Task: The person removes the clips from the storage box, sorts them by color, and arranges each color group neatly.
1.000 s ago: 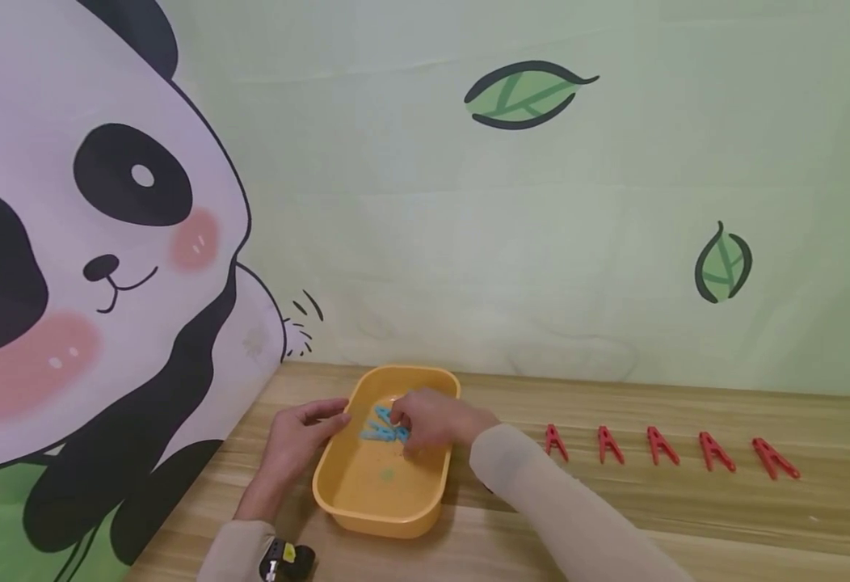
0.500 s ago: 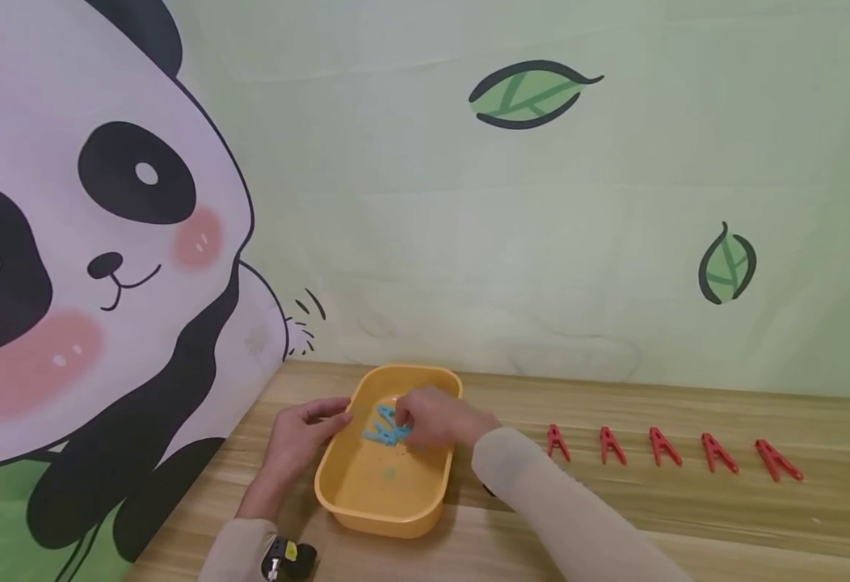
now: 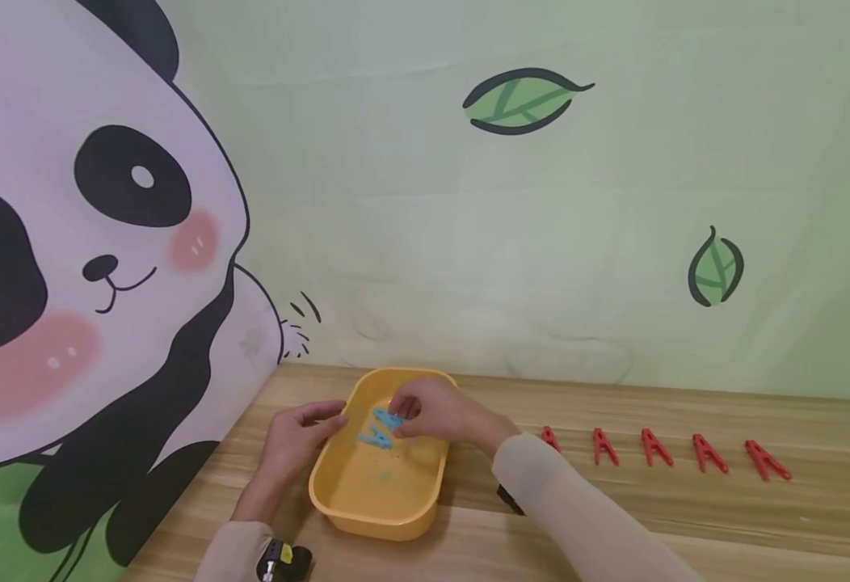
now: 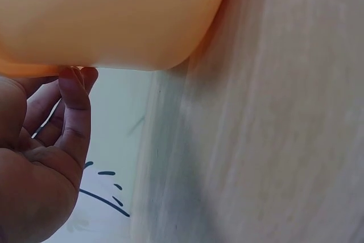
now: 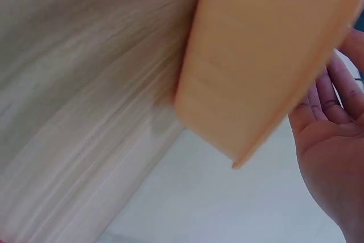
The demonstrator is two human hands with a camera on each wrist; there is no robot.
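A yellow plastic tub (image 3: 374, 505) stands on the wooden table, with several light-blue clothespins (image 3: 376, 438) on its floor. My left hand (image 3: 292, 440) touches the tub's left rim with its fingertips; the left wrist view has thumb and fingers meeting the rim from outside. Inside the tub my right hand (image 3: 443, 411) pinches a blue clothespin (image 3: 385, 417) between thumb and fingers. Part of that clothespin is hidden by the fingers. In the right wrist view the tub wall (image 5: 256, 55) covers the fingertips of the right hand (image 5: 335, 146).
Several red clothespins (image 3: 656, 447) lie in a row on the table to the right of the tub, the nearest partly behind the right sleeve (image 3: 578, 509). Behind the table hangs a pale green backdrop (image 3: 425, 202) with a panda (image 3: 127, 242) and leaves.
The right hand has turned and lifted slightly among the blue clothespins, and a blue one now shows between its fingers. The blue clothespins have shifted. The left hand stays at the rim.
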